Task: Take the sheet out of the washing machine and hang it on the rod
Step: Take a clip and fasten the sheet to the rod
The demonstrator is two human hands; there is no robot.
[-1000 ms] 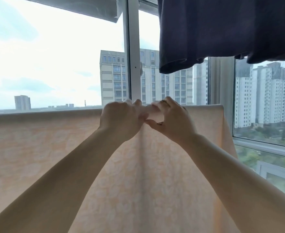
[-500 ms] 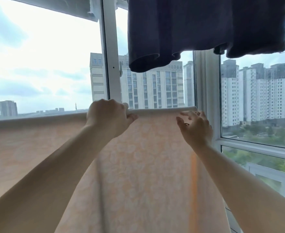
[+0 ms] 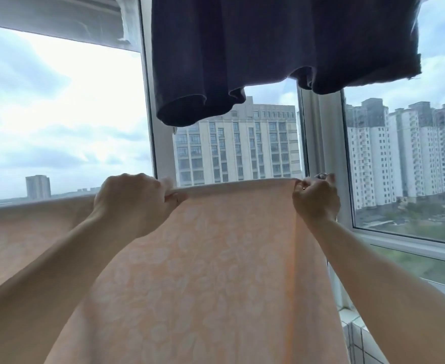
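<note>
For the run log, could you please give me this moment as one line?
stage: spreading sheet along top fold | left hand: grips top fold | right hand: pinches right end | dark garment hangs above

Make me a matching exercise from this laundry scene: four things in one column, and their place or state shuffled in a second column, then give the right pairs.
Things:
1. pale peach patterned sheet
2. dark navy hanging garment
3. left hand
4. right hand

Places or states:
A. grips the sheet's top edge at its right end
B. hangs overhead, in front of the window
C. draped, spread wide below the hands
D. grips the sheet's top edge nearer the middle

Pairs: 1-C, 2-B, 3-D, 4-A
</note>
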